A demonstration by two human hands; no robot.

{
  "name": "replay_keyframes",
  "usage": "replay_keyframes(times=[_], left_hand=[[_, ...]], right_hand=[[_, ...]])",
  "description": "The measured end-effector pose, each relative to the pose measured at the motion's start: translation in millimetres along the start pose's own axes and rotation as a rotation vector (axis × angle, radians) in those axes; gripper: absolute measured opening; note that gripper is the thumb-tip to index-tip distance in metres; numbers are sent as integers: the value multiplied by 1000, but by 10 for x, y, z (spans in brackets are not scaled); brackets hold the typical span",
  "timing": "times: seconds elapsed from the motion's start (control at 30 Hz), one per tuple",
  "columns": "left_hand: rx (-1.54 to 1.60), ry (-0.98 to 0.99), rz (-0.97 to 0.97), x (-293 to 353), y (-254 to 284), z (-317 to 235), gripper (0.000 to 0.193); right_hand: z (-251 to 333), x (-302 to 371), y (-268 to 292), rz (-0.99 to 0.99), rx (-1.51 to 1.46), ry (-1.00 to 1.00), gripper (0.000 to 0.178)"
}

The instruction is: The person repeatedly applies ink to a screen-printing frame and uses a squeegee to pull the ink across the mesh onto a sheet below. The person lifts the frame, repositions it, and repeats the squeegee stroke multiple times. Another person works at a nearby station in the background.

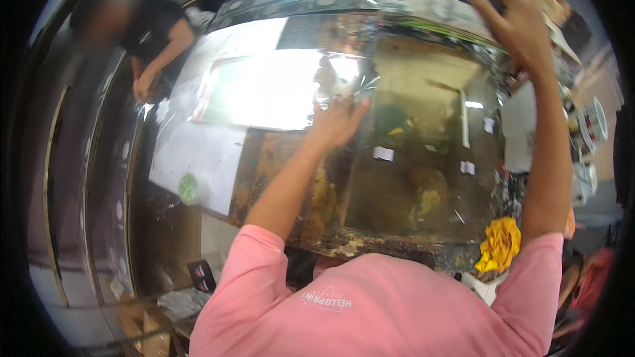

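Observation:
My left hand [337, 119] lies with its fingers spread at the right end of a stack of flat sheets in shiny clear plastic film [264, 89]. Glare off the film whitens much of it. Just right of that hand, a glass panel [410, 192] is set into the stained work table [281, 172]. My right hand [519, 26] is stretched out to the far right, above the table's back corner. Its fingers are apart and slightly blurred, with nothing visible between them. Below it lies a strip of bright green [440, 32].
White paper [198, 158] covers the table's left side, with a round green lid or tub [188, 188] on it. A yellow cloth [499, 244] sits at the near right corner. White buckets [589, 122] stand at right. Another person [149, 33] is at the far left, by metal rails.

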State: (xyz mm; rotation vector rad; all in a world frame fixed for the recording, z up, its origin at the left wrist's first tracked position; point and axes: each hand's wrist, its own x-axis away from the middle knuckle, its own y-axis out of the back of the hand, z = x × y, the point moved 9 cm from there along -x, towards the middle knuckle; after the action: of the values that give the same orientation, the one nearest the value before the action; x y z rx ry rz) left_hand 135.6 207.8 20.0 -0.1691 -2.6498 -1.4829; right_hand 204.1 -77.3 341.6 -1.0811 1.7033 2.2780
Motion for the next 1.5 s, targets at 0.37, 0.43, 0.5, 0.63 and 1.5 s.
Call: replay_keyframes(times=[0.37, 0.43, 0.5, 0.63, 1.5], left_hand=[[-256, -603, -70, 96, -1424, -2095, 137], [-284, -633, -102, 128, -1519, -2253, 140], [-278, -647, -100, 158, -1592, -2318, 141], [-235, -654, -81, 189, -1617, -2323, 137], [509, -324, -401, 197, -177, -1602, 106]], right_hand=[[185, 126, 116, -111, 57, 169, 72], [156, 113, 124, -119, -38, 209, 74], [85, 54, 40, -71, 94, 173, 75], [74, -73, 46, -151, 145, 190, 74], [132, 36, 160, -230, 91, 171, 79]])
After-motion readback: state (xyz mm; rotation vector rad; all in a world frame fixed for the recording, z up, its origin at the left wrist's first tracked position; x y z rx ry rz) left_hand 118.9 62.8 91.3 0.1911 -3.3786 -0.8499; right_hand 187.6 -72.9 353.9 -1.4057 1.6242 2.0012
